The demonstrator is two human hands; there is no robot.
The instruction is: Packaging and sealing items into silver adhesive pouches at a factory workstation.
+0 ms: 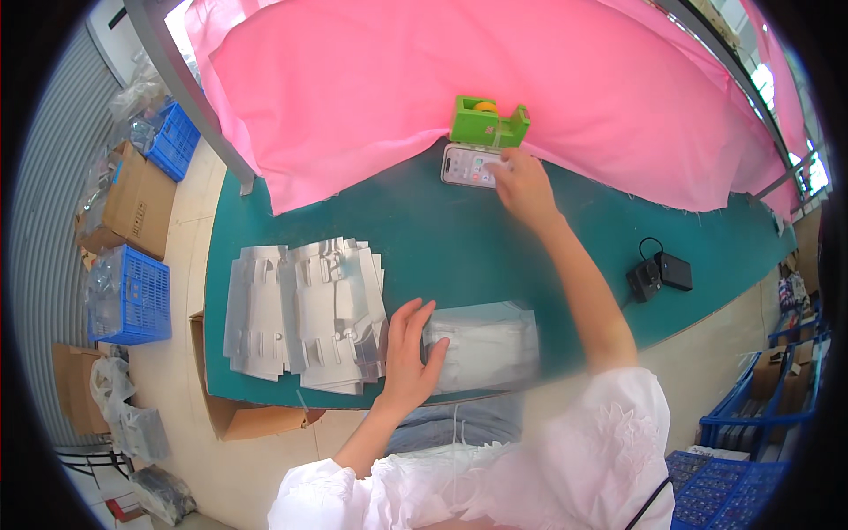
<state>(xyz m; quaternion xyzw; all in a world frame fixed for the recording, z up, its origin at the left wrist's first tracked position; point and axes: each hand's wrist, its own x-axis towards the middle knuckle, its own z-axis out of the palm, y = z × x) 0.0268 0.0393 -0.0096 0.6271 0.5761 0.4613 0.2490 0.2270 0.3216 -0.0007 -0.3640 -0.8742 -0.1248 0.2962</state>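
Observation:
My left hand (412, 360) lies with its fingers apart at the near edge of the table. Its thumb side rests on a stack of clear plastic sheets or bags (488, 353). Just left of that hand are two overlapping stacks of folded clear plastic packaging blanks (331, 309). My right hand (527, 187) reaches to the far side, with a fingertip at the lit screen of a smartphone (465, 165). The phone is propped against a green tape dispenser (477, 125) holding a yellow roll. Nothing is grasped in the right hand, though some of its fingers are hidden.
A pink cloth (371, 88) hangs along the far edge of the green table (442, 238). Black adapters with a cable (658, 272) lie on the right. Blue crates (132, 296) and cardboard boxes (140, 203) stand on the floor at left; more blue bins (720, 490) are at lower right.

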